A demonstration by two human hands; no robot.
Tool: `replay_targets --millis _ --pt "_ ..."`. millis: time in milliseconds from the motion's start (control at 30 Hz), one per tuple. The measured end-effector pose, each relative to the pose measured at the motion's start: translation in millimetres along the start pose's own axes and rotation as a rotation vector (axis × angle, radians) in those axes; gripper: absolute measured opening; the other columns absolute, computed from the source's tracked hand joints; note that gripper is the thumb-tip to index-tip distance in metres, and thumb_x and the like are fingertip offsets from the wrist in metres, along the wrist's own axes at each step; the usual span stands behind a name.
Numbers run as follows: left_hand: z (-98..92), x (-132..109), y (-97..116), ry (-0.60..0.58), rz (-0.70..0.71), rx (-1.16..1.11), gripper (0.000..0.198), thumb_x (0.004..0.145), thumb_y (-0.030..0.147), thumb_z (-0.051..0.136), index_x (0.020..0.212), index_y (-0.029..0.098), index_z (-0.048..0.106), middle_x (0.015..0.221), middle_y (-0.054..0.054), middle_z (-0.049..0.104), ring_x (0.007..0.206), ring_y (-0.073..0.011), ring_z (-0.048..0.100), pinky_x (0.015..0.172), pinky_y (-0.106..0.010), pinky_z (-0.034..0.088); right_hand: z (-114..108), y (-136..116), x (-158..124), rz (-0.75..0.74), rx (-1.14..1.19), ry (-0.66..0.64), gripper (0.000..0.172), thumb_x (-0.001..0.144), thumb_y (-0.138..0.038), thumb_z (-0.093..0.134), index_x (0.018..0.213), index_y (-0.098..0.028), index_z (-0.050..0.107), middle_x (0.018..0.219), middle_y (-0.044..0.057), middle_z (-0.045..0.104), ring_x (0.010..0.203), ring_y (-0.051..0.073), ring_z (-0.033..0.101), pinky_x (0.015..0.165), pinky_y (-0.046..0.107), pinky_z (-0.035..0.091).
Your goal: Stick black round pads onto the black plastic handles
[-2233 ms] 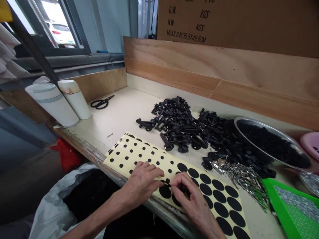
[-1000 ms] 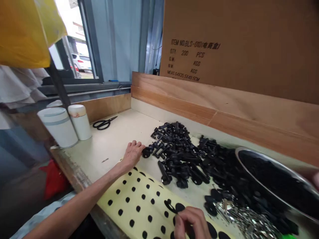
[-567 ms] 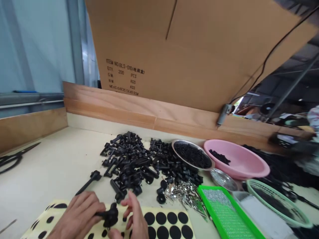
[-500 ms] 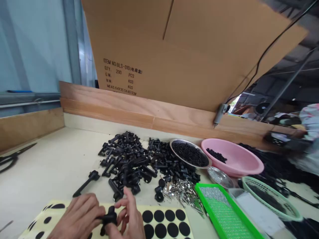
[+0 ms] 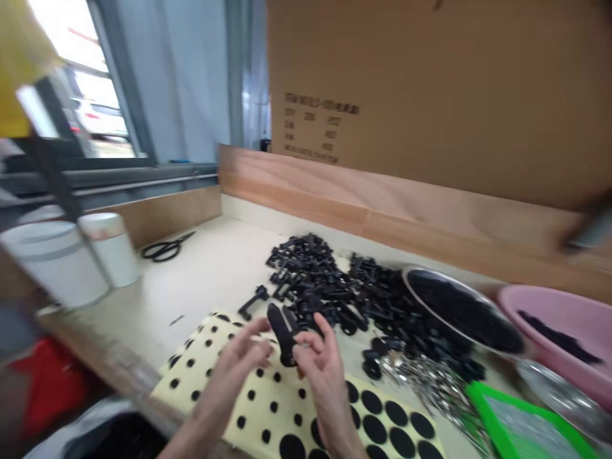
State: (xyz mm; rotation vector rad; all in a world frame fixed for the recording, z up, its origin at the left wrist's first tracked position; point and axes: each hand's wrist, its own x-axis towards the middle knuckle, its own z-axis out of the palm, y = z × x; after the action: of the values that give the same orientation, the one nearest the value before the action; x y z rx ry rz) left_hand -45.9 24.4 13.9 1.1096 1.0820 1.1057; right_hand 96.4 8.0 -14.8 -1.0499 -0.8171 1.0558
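Observation:
Between my hands, above a pale yellow sheet [image 5: 229, 389] of black round pads, is a long black plastic part [image 5: 283, 330], tilted upright. My right hand [image 5: 321, 370] pinches its lower end between thumb and fingers. At the part's left side is my left hand [image 5: 241, 357], its fingers apart and curved near the part without visibly gripping it. Just behind lies a heap of black plastic parts [image 5: 310, 274], with one separate black part [image 5: 253, 302] at its left.
Silvery metal pieces [image 5: 415, 376], a green tray [image 5: 521, 421], a metal bowl [image 5: 519, 347] and a pink basin [image 5: 521, 296] are on the right. Scissors [image 5: 167, 248] and white containers [image 5: 112, 248] stand left. Low wooden boards edge the table; a dark tool [image 5: 590, 226] hangs at right.
The view has swung left, bringing the white containers and window into sight. The black part now stands tilted upright in my right hand, and my left hand has opened beside it.

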Motion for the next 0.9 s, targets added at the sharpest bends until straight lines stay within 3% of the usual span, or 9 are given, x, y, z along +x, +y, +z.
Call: replay_targets --millis 33,100,233,333,433,600,900 --pt "5.9 -3 -4 -0.086 -0.037 -0.089 0.044 0.081 0.043 0.065 0.116 0.017 0.062 0.105 -0.011 0.068 0.08 -0.0195 0.064 0.07 -0.029 0.052 0 1 -1 0.019 0.0 -0.018 0.072 0.075 -0.036 0.071 0.135 -0.023 0.033 0.087 -0.001 0.063 0.052 0.008 0.048 0.05 0.021 0.041" --pt "13.0 -7 -13 -0.149 -0.075 -0.243 0.04 0.084 0.041 0.063 0.113 0.014 0.064 0.091 -0.011 0.07 0.068 -0.016 0.062 0.061 -0.026 0.049 1 2 -4 0.056 -0.003 -0.042 0.074 0.074 -0.038 0.073 0.135 -0.022 0.034 0.086 0.001 0.065 0.051 0.009 0.049 0.049 0.022 0.042" --pt "8.7 -8 -25 -0.048 -0.13 -0.357 0.035 0.085 0.041 0.062 0.103 0.011 0.067 0.08 -0.009 0.069 0.06 -0.0133 0.06 0.054 -0.022 0.044 -4 -2 -7 0.089 -0.066 0.033 0.063 0.071 -0.042 0.075 0.122 -0.021 0.046 0.084 0.001 0.065 0.054 0.011 0.052 0.051 0.024 0.043" --pt "0.5 -6 -29 0.011 -0.169 -0.347 0.035 0.085 0.042 0.061 0.096 0.01 0.069 0.08 -0.01 0.069 0.062 -0.0143 0.062 0.055 -0.023 0.045 -11 -7 -7 0.122 -0.148 0.08 0.034 0.072 -0.046 0.074 0.088 -0.019 0.06 0.059 -0.005 0.053 0.053 0.01 0.045 0.053 0.022 0.04" --pt "-2.6 -5 -33 0.01 -0.171 -0.357 0.034 0.085 0.043 0.061 0.093 0.01 0.069 0.077 -0.01 0.069 0.062 -0.0146 0.062 0.056 -0.023 0.047 -15 -7 -10 0.192 -0.207 0.013 0.034 0.075 -0.05 0.07 0.068 -0.019 0.058 0.052 -0.006 0.042 0.053 0.01 0.037 0.052 0.022 0.034" --pt "0.7 -5 -37 0.022 -0.158 -0.352 0.035 0.085 0.044 0.061 0.093 0.011 0.069 0.076 -0.009 0.069 0.06 -0.0135 0.06 0.056 -0.024 0.047 -10 2 -20 0.332 -0.211 -0.08 0.037 0.075 -0.053 0.068 0.066 -0.018 0.058 0.053 -0.005 0.04 0.053 0.011 0.032 0.05 0.023 0.028" --pt "1.8 -4 -35 0.019 -0.158 -0.337 0.032 0.083 0.043 0.063 0.087 0.012 0.068 0.076 -0.008 0.068 0.064 -0.0138 0.059 0.057 -0.023 0.048 -6 1 -23 0.423 -0.243 -0.045 0.033 0.072 -0.048 0.071 0.067 -0.018 0.059 0.054 -0.005 0.036 0.053 0.01 0.028 0.049 0.023 0.024"
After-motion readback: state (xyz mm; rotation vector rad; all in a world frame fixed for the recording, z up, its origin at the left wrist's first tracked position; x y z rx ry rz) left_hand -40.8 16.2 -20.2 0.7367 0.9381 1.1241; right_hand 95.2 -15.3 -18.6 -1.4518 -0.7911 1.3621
